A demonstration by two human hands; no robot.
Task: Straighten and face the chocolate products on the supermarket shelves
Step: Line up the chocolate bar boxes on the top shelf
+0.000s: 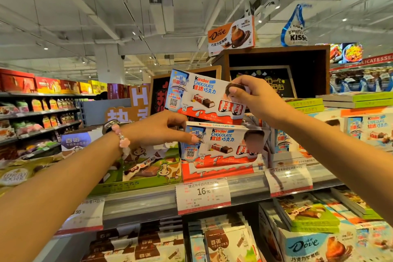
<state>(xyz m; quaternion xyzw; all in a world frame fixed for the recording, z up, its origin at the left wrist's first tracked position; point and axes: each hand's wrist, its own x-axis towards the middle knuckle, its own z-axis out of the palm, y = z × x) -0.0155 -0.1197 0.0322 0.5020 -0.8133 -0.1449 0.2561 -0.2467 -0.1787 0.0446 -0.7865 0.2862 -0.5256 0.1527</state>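
- A Kinder Chocolate box [204, 97] is held tilted above the top shelf [244, 187], pinched at its right end by the right hand [253, 97].
- Its lower left edge is gripped by the left hand [161, 127], fingers curled.
- Below, a second Kinder box [223, 142] is seated in the red display tray [217, 171] at the shelf's front edge.

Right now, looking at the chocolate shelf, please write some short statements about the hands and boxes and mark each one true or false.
1. Both hands hold the raised Kinder box. True: the left hand grips its lower left, the right hand pinches its upper right.
2. The raised box shows its back side. False: its printed front faces the camera.
3. A second Kinder box stands in the tray below. True.
4. The price tag under the tray reads 9.90. False: it reads 16.90.
5. The left wrist is bare. False: it wears a pink bead bracelet.
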